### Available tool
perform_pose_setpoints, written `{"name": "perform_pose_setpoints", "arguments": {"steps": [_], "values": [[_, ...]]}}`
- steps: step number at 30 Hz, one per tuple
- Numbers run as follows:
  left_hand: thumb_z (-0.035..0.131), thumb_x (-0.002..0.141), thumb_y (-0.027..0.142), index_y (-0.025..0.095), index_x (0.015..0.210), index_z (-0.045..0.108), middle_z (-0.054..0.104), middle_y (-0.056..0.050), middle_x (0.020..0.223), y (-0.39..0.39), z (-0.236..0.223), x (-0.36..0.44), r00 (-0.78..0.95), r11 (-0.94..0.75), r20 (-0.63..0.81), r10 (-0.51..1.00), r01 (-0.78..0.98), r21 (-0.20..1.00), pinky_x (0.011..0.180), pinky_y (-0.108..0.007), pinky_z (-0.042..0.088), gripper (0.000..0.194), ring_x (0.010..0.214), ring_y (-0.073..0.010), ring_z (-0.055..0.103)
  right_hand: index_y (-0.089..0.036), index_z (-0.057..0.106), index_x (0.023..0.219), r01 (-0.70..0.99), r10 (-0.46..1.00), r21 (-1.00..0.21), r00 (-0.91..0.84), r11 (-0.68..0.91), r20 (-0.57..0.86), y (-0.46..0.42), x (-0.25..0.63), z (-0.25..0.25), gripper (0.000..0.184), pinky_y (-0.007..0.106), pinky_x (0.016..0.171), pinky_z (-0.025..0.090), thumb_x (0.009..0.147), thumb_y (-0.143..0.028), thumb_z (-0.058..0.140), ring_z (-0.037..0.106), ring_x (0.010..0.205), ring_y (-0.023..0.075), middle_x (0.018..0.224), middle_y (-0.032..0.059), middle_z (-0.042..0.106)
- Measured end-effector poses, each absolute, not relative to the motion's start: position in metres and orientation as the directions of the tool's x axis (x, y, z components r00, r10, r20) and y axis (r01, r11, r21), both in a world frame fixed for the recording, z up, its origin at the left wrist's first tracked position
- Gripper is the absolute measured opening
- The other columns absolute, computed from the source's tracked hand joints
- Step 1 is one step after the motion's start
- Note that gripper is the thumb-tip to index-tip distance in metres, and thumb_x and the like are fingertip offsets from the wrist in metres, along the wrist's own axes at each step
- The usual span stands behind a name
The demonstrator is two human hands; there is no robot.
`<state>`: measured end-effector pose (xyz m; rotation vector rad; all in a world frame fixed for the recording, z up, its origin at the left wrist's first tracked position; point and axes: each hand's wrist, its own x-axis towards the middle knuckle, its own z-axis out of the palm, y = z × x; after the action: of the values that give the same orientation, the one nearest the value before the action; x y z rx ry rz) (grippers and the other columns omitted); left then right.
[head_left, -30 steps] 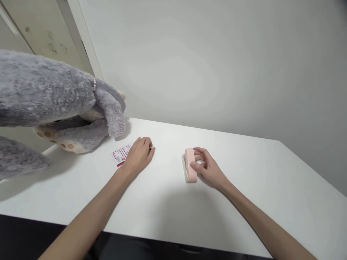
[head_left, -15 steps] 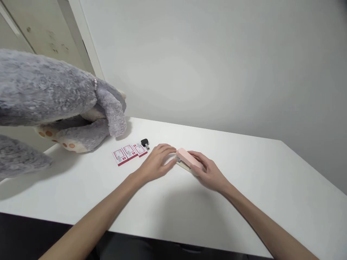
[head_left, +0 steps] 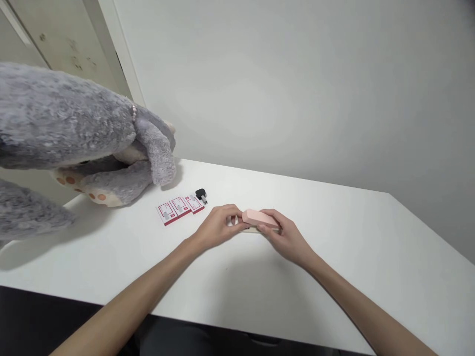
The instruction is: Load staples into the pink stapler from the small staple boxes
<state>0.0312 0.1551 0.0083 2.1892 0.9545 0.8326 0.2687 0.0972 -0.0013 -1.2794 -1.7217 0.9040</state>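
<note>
White bench [head_left: 356, 237], near edge toward the person. The right hand [head_left: 285, 235] is partly closed around the right end of the stapler [head_left: 258, 218]: thumb on the near side, fingers over the far side. The left hand [head_left: 220, 226] is half curled at the opposite end, thumb and fingertips at the tip; whether it grips or only steadies is not discernible.

The stapler is between the near and far edges, its long axis roughly parallel to them, pink top above a cream base. Whether the base bears on the bench is unclear.

Handling, by judgement: fairly light, rigid, hinged, not fragile; the smooth casing may slip under fingertip contact alone. Take hold across both sides at the right end. Keep fingertips clear of the gap at the left end.

Farther left, three red-and-white boxes [head_left: 178, 206] form a row, with a black item [head_left: 200, 194], metal-tipped, just beside the rightmost. A grey plush toy [head_left: 70, 118] sits at the left edge. A pale wall [head_left: 278, 99] rises behind the far edge.
</note>
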Motion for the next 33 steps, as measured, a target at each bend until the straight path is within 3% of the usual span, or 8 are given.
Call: {"name": "perform_pose_setpoints", "arguments": {"steps": [4,12,22,28,33], "values": [[0.073,0.092,0.042,0.019,0.081,0.072,0.064,0.002,0.073,0.153,0.010,0.031,0.556,-0.483,0.204,0.805,0.417,0.770,0.062,-0.026,0.039,0.025,0.066,-0.0131,0.053,-0.029,0.067,0.125,0.366,0.973,-0.913,-0.201,0.180,0.111,0.098,0.270,0.001,0.036,0.036,0.078,0.054,0.100,-0.055,0.063,0.067,0.097,0.0259,0.116,0.0058,0.073],[0.074,0.087,0.049,0.019,0.067,0.052,0.054,0.004,0.063,0.148,0.013,0.033,0.560,-0.476,0.180,0.809,0.443,0.759,0.056,-0.026,0.031,0.041,0.058,-0.0113,0.046,-0.029,0.067,0.123,0.311,0.967,-0.938,-0.243,0.152,0.076,0.099,0.272,-0.002,0.037,0.035,0.079,0.053,0.098,-0.056,0.065,0.066,0.096,0.0243,0.115,0.0051,0.072],[0.077,0.087,0.047,0.020,0.070,0.060,0.059,0.004,0.064,0.146,0.011,0.034,0.577,-0.528,0.198,0.793,0.487,0.695,0.057,-0.026,0.032,0.037,0.057,-0.0113,0.049,-0.029,0.066,0.125,0.246,0.969,-0.963,-0.242,0.112,0.050,0.097,0.271,0.000,0.040,0.035,0.082,0.054,0.097,-0.057,0.067,0.065,0.097,0.0239,0.115,0.0055,0.071],[0.077,0.089,0.044,0.021,0.083,0.071,0.065,0.005,0.064,0.139,0.011,0.040,0.599,-0.544,0.191,0.778,0.489,0.682,0.060,-0.026,0.035,0.024,0.055,-0.0111,0.051,-0.030,0.062,0.129,0.086,0.960,-0.995,-0.279,0.058,0.031,0.095,0.271,0.002,0.041,0.035,0.088,0.052,0.098,-0.055,0.070,0.065,0.102,0.0226,0.115,0.0055,0.069],[0.078,0.088,0.054,0.024,0.100,0.069,0.067,0.006,0.070,0.134,0.016,0.041,0.619,-0.564,0.203,0.759,0.470,0.679,0.060,-0.026,0.037,0.034,0.057,-0.0119,0.056,-0.030,0.064,0.128,0.009,0.941,-0.999,-0.335,0.046,0.040,0.095,0.270,0.006,0.038,0.036,0.091,0.053,0.099,-0.055,0.068,0.065,0.104,0.0227,0.119,0.0071,0.069]]}}
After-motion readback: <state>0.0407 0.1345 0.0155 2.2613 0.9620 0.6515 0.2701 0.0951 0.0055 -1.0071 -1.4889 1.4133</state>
